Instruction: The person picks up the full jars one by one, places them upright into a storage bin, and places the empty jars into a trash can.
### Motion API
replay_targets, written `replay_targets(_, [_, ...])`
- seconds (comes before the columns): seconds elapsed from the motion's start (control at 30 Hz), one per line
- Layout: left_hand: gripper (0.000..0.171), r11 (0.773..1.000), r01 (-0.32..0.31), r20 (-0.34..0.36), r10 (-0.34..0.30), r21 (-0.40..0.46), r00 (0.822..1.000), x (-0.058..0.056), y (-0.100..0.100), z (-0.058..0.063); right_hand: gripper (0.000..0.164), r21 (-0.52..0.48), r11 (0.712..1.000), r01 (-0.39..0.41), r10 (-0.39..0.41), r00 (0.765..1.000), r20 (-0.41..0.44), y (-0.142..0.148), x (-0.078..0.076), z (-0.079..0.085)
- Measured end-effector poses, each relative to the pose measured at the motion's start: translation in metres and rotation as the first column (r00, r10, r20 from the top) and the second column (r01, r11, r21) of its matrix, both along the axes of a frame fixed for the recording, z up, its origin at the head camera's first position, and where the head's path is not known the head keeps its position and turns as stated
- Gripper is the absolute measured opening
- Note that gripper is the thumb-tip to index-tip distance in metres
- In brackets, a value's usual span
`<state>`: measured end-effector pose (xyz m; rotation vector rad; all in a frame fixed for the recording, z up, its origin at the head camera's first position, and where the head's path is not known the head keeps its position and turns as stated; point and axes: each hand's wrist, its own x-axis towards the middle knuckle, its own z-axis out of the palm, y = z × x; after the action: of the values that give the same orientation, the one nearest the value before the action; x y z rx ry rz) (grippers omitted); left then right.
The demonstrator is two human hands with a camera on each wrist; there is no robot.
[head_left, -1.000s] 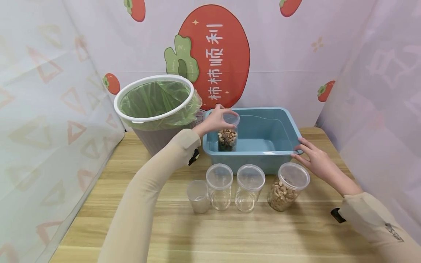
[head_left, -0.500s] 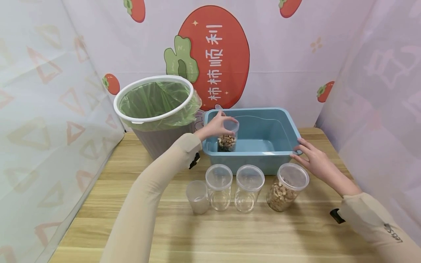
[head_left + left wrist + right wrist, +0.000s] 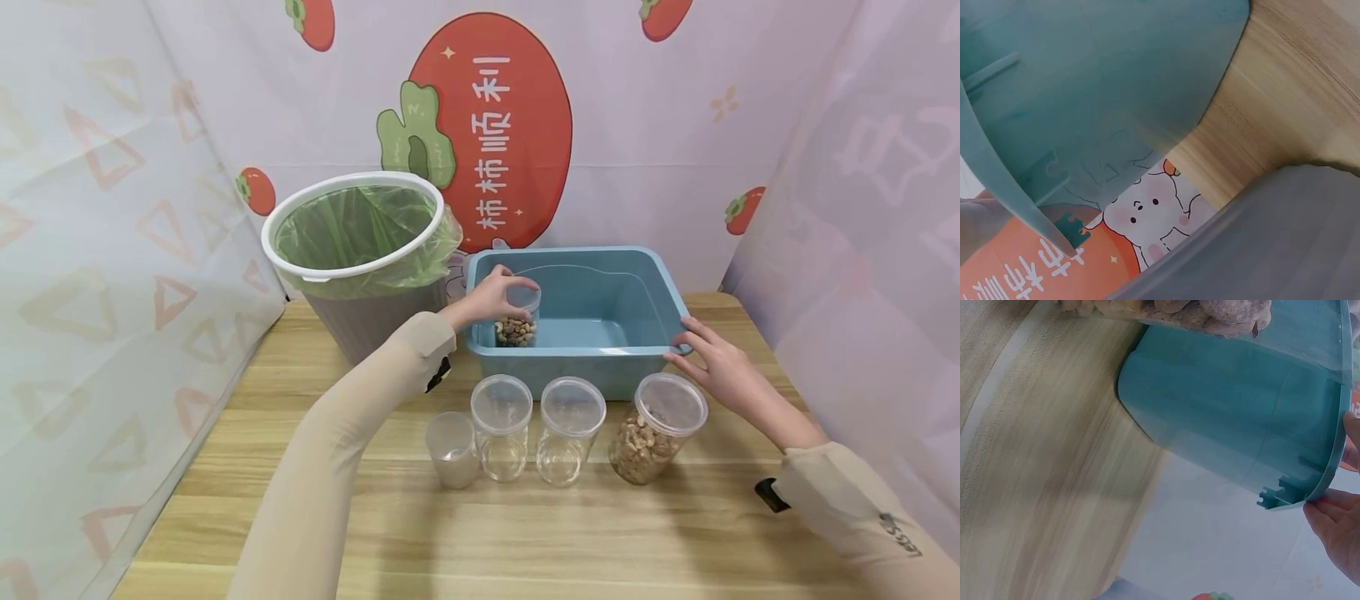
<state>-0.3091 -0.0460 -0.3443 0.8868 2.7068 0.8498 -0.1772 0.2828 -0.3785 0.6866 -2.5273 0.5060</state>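
Note:
In the head view my left hand (image 3: 495, 298) grips a clear lidded jar of mixed nuts (image 3: 517, 332) near its top, inside the left end of a blue plastic tub (image 3: 577, 352). At the tub's front right corner my right hand (image 3: 712, 360) holds the rim, its fingers and thumb on the edge. The right wrist view shows those fingers (image 3: 1325, 519) at the tub's rim. In the left wrist view the tub's outer wall (image 3: 1104, 94) fills much of the picture, and the left hand is out of sight.
In front of the tub stand two clear lidded jars (image 3: 503, 425) (image 3: 567, 429), a small frosted cup (image 3: 453, 450) and a lidded jar of nuts (image 3: 651, 437). A grey bin (image 3: 367, 312) with a green liner (image 3: 352, 229) stands left. The wooden table (image 3: 525, 542) reaches a printed backdrop (image 3: 645, 125).
My left hand has lowered the jar of nuts further down into the left end of the tub. The right hand stays on the tub's rim.

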Motion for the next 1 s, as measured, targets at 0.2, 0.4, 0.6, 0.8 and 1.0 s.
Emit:
replay_targets(0.2, [0.047, 0.999, 0.014, 0.003, -0.014, -0.038, 1.0, 0.005, -0.004, 0.004, 0.02, -0.001, 1.0, -0.004, 0.004, 1.0, -0.01, 0.0, 0.0, 0.0])
replay_targets(0.4, [0.035, 0.999, 0.005, -0.042, -0.007, -0.043, 0.999, 0.013, -0.004, 0.02, 0.019, 0.001, 1.0, -0.006, 0.006, 1.0, -0.005, 0.0, 0.0, -0.001])
replay_targets(0.6, [0.031, 0.999, 0.04, -0.067, -0.04, -0.004, 0.997, 0.027, -0.001, 0.042, 0.02, -0.007, 1.0, -0.009, 0.009, 1.0, -0.02, 0.0, -0.001, 0.0])
replay_targets(0.8, [0.03, 0.997, 0.067, -0.059, -0.066, 0.022, 0.996, 0.05, 0.005, 0.06, 0.02, -0.01, 1.0, -0.008, 0.007, 0.999, -0.034, 0.0, -0.003, -0.001])
replay_targets(1.0, [0.029, 0.994, 0.107, -0.091, -0.103, 0.04, 0.991, 0.079, 0.015, 0.071, 0.019, -0.008, 1.0, -0.008, 0.007, 1.0, -0.029, 0.001, -0.002, -0.002])
